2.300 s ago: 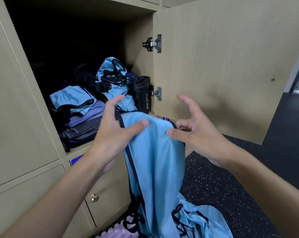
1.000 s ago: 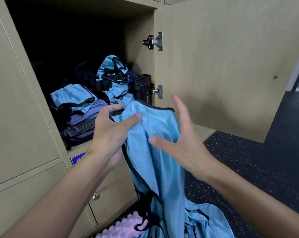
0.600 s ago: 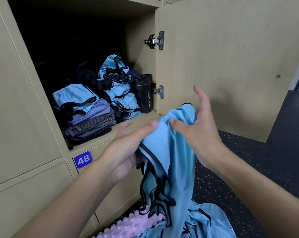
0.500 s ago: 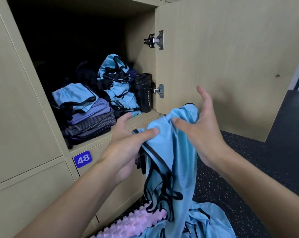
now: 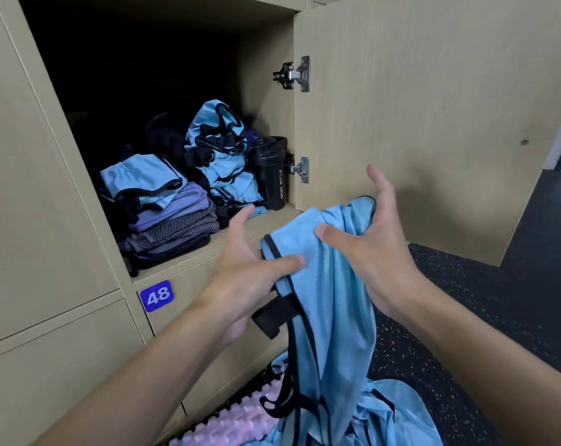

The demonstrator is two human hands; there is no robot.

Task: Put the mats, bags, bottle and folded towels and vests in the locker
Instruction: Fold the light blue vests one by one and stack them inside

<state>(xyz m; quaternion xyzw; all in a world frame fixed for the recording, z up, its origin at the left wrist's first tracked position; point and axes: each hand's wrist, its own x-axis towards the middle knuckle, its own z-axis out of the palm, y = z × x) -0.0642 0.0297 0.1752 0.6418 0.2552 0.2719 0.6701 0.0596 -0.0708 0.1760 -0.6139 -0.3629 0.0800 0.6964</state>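
The left hand (image 5: 247,272) and the right hand (image 5: 378,255) hold up a light blue cloth vest with black edges (image 5: 330,300) in front of the open wooden locker (image 5: 189,262), just below its front edge. The left hand's grip pinches the vest. Its thumb presses on the front and its other fingers are behind the cloth, with one finger sticking out. The right hand's grip is spread. Its fingers are straight and point up, and its thumb lies on the top of the vest. The vest hangs down toward the dark speckled floor (image 5: 498,317).

Inside the locker, a black plastic sport bottle (image 5: 272,178) stands upright in the front right corner, by the right wall. Just left of it is a tall heap of blue vests (image 5: 221,149). Near the left side sits a stack of folded purple and grey towels (image 5: 176,223) with one folded blue vest (image 5: 140,175) on top. The back of the locker is too dark to see. The locker door (image 5: 433,123) stands open on the right. A blue tag with 48 (image 5: 156,296) is stuck under the front edge. A pink bumpy mat (image 5: 227,429) lies on the floor.
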